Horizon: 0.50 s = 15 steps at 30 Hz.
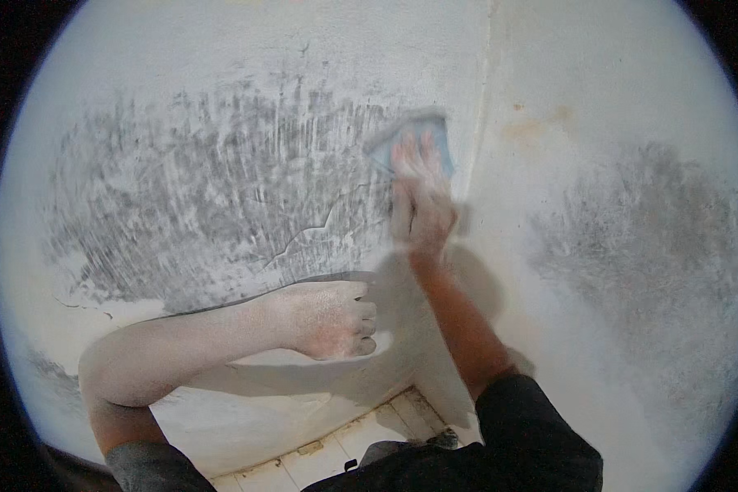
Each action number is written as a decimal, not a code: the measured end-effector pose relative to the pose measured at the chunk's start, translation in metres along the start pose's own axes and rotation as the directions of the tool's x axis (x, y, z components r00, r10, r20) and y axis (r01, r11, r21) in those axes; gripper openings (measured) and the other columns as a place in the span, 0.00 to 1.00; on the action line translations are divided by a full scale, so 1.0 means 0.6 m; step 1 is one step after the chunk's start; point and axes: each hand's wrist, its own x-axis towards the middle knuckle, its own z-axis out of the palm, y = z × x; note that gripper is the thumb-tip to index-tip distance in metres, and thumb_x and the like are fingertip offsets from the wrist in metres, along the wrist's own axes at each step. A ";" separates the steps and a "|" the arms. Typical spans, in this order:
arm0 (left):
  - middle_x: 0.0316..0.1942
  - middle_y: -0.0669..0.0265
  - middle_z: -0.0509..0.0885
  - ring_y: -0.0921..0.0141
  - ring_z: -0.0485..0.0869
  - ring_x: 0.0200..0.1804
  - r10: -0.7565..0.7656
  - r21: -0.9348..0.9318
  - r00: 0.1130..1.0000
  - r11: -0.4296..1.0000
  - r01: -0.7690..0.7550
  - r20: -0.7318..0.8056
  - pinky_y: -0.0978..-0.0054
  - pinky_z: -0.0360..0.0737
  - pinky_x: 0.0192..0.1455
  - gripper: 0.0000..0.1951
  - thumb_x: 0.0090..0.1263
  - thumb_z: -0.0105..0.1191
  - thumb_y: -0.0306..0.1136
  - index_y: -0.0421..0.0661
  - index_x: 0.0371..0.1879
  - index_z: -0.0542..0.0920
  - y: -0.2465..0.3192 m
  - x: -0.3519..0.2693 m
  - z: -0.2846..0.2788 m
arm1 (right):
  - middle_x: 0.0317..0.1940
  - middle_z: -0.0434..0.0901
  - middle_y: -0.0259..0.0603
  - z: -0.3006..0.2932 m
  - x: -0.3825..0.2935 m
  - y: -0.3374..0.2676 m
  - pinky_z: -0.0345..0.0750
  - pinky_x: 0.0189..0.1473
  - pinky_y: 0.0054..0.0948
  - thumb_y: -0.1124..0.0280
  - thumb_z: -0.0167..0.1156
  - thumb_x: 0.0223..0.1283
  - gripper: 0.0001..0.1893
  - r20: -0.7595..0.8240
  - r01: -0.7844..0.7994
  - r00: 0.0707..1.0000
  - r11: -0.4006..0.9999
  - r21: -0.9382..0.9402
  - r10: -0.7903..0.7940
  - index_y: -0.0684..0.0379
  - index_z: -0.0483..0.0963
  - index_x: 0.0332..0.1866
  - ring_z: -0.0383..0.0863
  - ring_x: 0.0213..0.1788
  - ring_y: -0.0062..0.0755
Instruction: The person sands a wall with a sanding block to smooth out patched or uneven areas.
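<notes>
My right hand point(424, 197), blurred, presses a bluish sheet point(443, 144) with a grey edge flat against the wall point(190, 49), fingers spread over it; whether it is sandpaper or cloth I cannot tell. The sheet lies at the right end of a broad grey, streaky patch point(221, 178), close to the wall corner. Lower and to the left, my left hand point(335, 320) is closed with its back towards me, and its forearm lies across the lower edge of the patch. White dust coats the left hand and forearm. Nothing shows in its fingers, though the palm is hidden.
A crack point(310, 229) runs through the grey patch. The adjoining wall point(529, 203) on the right bears a second grey patch point(658, 215) and brownish stains point(538, 125). Below, a tiled floor point(357, 440) with dirty edges meets the walls at the corner.
</notes>
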 end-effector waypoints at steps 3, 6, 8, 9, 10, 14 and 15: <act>0.35 0.74 0.83 0.69 0.81 0.50 0.008 0.015 1.000 1.000 -0.008 -0.019 0.65 0.76 0.49 0.06 0.64 0.56 0.40 0.53 0.35 0.80 -0.006 0.006 -0.004 | 0.60 0.85 0.45 -0.034 -0.129 0.039 0.65 0.74 0.49 0.75 0.60 0.68 0.15 0.108 0.001 0.994 0.997 -0.076 0.007 0.57 0.84 0.57 0.77 0.71 0.51; 0.34 0.74 0.83 0.69 0.81 0.49 -0.003 0.004 1.000 1.000 0.003 -0.026 0.65 0.76 0.50 0.06 0.64 0.56 0.39 0.53 0.35 0.80 -0.002 0.003 0.002 | 0.60 0.85 0.46 -0.038 -0.100 0.066 0.69 0.73 0.48 0.77 0.59 0.68 0.14 0.049 0.033 0.998 0.996 -0.088 -0.029 0.59 0.85 0.56 0.77 0.71 0.50; 0.34 0.75 0.82 0.69 0.80 0.48 0.004 0.018 0.999 1.000 -0.003 -0.044 0.65 0.76 0.50 0.06 0.64 0.56 0.39 0.53 0.35 0.79 -0.005 0.008 -0.002 | 0.62 0.84 0.47 -0.035 0.047 0.023 0.70 0.72 0.47 0.76 0.59 0.68 0.14 -0.085 -0.015 0.996 1.000 0.023 0.017 0.60 0.84 0.56 0.75 0.73 0.50; 0.34 0.75 0.82 0.69 0.80 0.48 0.015 0.025 0.999 1.000 -0.014 -0.049 0.65 0.77 0.50 0.06 0.64 0.56 0.39 0.53 0.35 0.79 -0.007 0.010 0.001 | 0.62 0.83 0.48 -0.037 0.084 0.005 0.71 0.71 0.46 0.74 0.59 0.69 0.14 -0.103 -0.046 0.993 0.998 0.047 0.051 0.60 0.84 0.56 0.74 0.73 0.50; 0.33 0.75 0.82 0.69 0.80 0.48 0.022 0.020 0.998 1.000 -0.021 -0.061 0.65 0.77 0.50 0.06 0.64 0.56 0.39 0.53 0.35 0.79 -0.002 0.012 0.008 | 0.62 0.83 0.48 -0.022 0.051 0.011 0.71 0.71 0.46 0.73 0.59 0.69 0.14 -0.059 -0.003 0.998 0.987 0.163 0.013 0.61 0.84 0.56 0.74 0.73 0.50; 0.35 0.74 0.82 0.69 0.80 0.48 0.055 0.029 0.998 0.998 -0.054 -0.037 0.65 0.77 0.51 0.07 0.64 0.57 0.39 0.53 0.37 0.80 0.001 -0.004 0.018 | 0.63 0.83 0.48 -0.033 -0.120 0.047 0.72 0.70 0.47 0.70 0.61 0.69 0.14 0.346 0.227 0.893 0.952 0.204 -0.287 0.60 0.83 0.56 0.75 0.72 0.51; 0.36 0.74 0.82 0.69 0.79 0.48 0.079 0.036 0.996 0.996 -0.078 -0.046 0.65 0.77 0.51 0.07 0.63 0.56 0.39 0.53 0.37 0.80 0.001 0.008 0.010 | 0.62 0.83 0.49 -0.062 -0.115 0.068 0.72 0.71 0.47 0.70 0.60 0.70 0.14 0.367 0.281 0.880 0.954 0.106 -0.300 0.60 0.84 0.56 0.77 0.71 0.50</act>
